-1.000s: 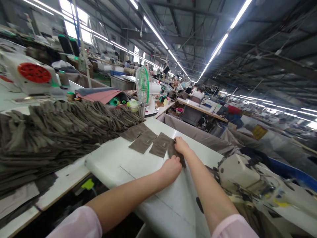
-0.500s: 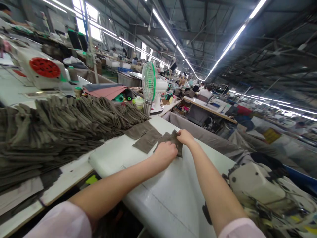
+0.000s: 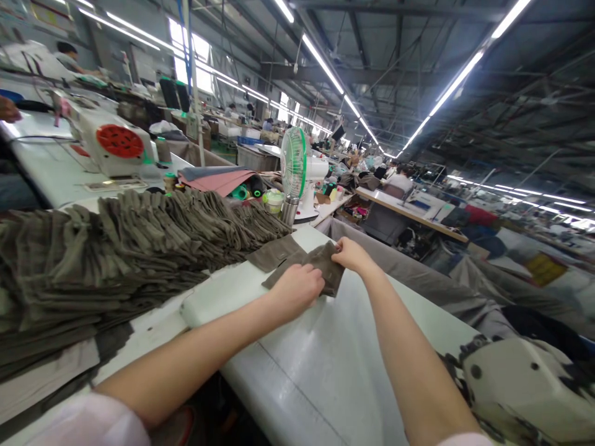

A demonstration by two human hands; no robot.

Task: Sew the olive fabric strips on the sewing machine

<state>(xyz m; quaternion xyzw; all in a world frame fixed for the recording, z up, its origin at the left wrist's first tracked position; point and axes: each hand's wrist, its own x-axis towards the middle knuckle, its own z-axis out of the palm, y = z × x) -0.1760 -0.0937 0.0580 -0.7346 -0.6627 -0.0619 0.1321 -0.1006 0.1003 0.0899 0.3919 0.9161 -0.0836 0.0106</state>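
Note:
My right hand [image 3: 354,254] pinches the far right corner of an olive-brown fabric piece [image 3: 331,277] on the white table [image 3: 320,359]. On the left side of the same piece rests my left hand [image 3: 297,290], its fingers curled and pressed together on the cloth; its fingertips are partly hidden. More flat pieces of the same cloth [image 3: 273,254] lie just beyond my left hand, and the held piece overlaps them.
A long heap of folded olive cloth pieces [image 3: 134,248] fills the left side. Behind the table stand a white-green fan [image 3: 294,164] and a metal cup [image 3: 289,212]. Sewing machines sit at the left [image 3: 111,142] and lower right [image 3: 520,384]. Grey cloth [image 3: 409,288] borders the table's right edge.
The view has swung left, so the surroundings sit farther right. The held fabric piece has come left over the lying pieces, turned flatter, with both hands still on it.

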